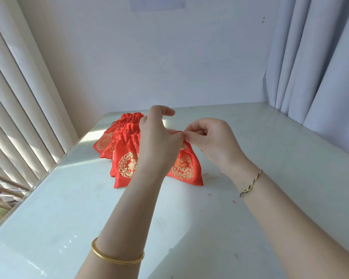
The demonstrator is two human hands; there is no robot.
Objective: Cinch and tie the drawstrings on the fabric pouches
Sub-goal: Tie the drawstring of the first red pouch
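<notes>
Hands: left [159,135], right [208,137] pinching red drawstring [179,131] | pouch [184,168] gold emblem unreadable

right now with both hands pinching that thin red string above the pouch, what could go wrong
1. The thin red drawstring shows only as a short bit between the left hand and right hand; it could slip free before the knot sets.
2. The red satin pouch with gold emblem hangs partly lifted off the pale glossy table, so a hard pull may drag it.
3. The pile of matching red pouches lies close by; loose cords could snag.
</notes>
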